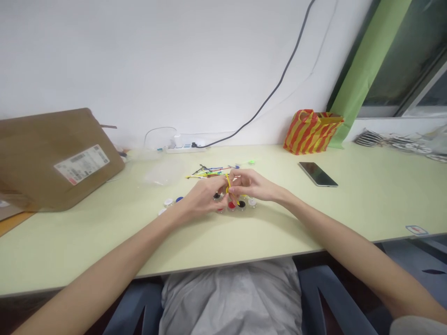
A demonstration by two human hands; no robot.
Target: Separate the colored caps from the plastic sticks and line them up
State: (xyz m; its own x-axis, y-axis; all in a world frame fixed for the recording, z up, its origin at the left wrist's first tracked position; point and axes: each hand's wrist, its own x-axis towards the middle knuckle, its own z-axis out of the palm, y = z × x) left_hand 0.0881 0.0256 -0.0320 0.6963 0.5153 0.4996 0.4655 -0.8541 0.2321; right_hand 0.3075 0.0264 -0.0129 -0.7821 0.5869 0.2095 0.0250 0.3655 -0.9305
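Observation:
Both hands meet above the middle of the table. Between their fingertips is a thin yellow strip [227, 183] bent into a loop, which looks like a cable tie. My left hand [206, 195] pinches it from the left with curled fingers. On the other side, my right hand [254, 184] grips it between thumb and fingers. Small round pots stand under and around the hands: one with a red top [231, 205], one with a black top [241, 204] and white ones [252, 202]. My left hand hides part of this group. Just behind lies a loose pile of coloured ties [206, 173].
A large cardboard box [52, 158] stands at the left, with clear plastic bags [162, 172] beside it. A power strip [185, 147] with a black cable lies along the wall. Right of my hands are a phone [317, 174] and a striped bag [312, 132].

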